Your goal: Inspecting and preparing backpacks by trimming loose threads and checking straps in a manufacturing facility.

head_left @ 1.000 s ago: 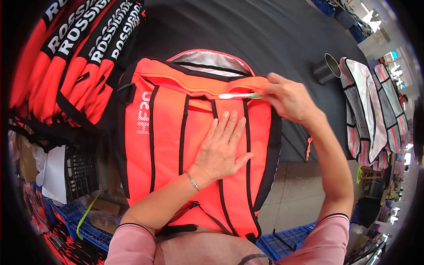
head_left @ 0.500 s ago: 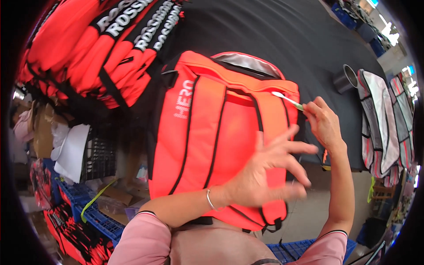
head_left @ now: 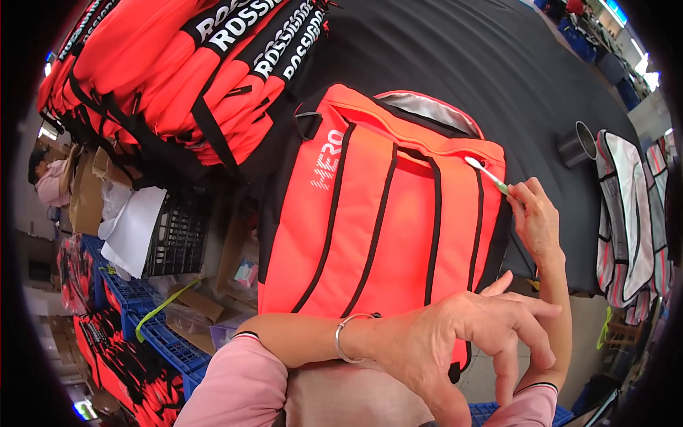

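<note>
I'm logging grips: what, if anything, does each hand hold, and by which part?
The right hand grips a toothbrush by its green handle end; the left hand holds nothing.

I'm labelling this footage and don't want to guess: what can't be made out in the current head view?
In the head view:
- Lower part of the red backpack: behind the left hand and forearm.
- Handle end of the white-and-green brush: covered by the right hand.
- Top of the red bag pile: cut off by the upper edge.
</note>
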The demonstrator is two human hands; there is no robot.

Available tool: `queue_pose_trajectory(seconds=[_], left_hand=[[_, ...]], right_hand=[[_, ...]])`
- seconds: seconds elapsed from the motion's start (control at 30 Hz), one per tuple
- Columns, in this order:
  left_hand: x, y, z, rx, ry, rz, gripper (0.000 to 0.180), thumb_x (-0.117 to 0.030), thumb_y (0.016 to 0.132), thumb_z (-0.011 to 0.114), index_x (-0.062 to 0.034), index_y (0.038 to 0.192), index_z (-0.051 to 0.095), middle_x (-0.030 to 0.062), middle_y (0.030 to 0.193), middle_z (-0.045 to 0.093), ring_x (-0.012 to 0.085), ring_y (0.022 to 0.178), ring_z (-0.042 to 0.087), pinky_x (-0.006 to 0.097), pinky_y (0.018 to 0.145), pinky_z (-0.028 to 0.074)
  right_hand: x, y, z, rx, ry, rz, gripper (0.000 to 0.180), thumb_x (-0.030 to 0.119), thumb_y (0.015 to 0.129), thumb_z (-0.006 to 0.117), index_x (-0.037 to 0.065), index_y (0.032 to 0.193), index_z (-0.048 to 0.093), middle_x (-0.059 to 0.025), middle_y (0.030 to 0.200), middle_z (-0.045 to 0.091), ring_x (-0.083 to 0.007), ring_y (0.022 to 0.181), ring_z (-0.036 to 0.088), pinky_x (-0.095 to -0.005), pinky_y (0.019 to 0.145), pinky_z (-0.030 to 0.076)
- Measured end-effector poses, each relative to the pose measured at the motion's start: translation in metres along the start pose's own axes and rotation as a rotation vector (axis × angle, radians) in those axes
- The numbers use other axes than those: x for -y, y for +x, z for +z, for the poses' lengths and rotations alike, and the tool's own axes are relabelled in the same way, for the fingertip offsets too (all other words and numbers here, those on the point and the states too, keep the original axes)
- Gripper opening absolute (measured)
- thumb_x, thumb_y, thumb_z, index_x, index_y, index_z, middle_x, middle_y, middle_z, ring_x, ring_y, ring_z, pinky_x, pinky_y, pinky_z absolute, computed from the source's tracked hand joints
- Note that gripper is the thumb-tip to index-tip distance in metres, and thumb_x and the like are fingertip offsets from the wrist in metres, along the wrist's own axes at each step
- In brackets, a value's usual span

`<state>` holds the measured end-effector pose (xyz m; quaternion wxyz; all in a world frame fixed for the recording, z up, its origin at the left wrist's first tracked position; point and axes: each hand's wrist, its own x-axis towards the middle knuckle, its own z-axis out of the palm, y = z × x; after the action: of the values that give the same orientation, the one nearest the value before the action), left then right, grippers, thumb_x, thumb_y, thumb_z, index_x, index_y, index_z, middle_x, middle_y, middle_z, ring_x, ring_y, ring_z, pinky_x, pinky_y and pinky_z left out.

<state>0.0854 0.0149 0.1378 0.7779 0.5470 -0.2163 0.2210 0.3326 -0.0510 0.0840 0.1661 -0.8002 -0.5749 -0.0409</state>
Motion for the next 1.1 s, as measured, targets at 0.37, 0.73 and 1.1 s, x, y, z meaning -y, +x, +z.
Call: queue_pose_trajectory(seconds=[0.37,0.73,1.1], left_hand=[[0.002,-0.035,-0.123,-0.279,1.922,-0.387,0.068,-0.041,0.080,0.074,-0.0056,0.134,0.053,0.0162,0.146,0.042,0.0376,0.138,0.037,0.060,0.112,0.025],[0.022,-0.092,-0.162,-0.296,1.747,-0.428,0.070,-0.035,0.079,0.071,-0.0036,0.138,0.050,0.0194,0.147,0.043,0.0436,0.129,0.046,0.053,0.114,0.030],[0.019,-0.120,-0.169,-0.469,1.655,-0.435,0.078,-0.035,0.076,0.074,-0.0011,0.140,0.046,0.0214,0.147,0.041,0.0497,0.140,0.026,0.053,0.113,0.032]], right_hand=[[0.009,0.000,-0.021,0.014,0.067,0.122,0.005,0.011,0.091,0.061,0.007,0.095,0.062,-0.0084,0.084,0.060,-0.0287,0.075,0.063,-0.0375,0.061,0.047],[0.069,0.075,0.052,0.068,0.178,-0.292,0.012,0.006,0.087,0.065,0.005,0.099,0.065,-0.0104,0.087,0.061,-0.0304,0.074,0.063,-0.0377,0.063,0.050],[0.092,0.116,0.092,0.117,0.322,-0.547,0.015,-0.005,0.079,0.059,0.004,0.090,0.061,-0.0138,0.081,0.054,-0.0338,0.068,0.059,-0.0419,0.059,0.046]])
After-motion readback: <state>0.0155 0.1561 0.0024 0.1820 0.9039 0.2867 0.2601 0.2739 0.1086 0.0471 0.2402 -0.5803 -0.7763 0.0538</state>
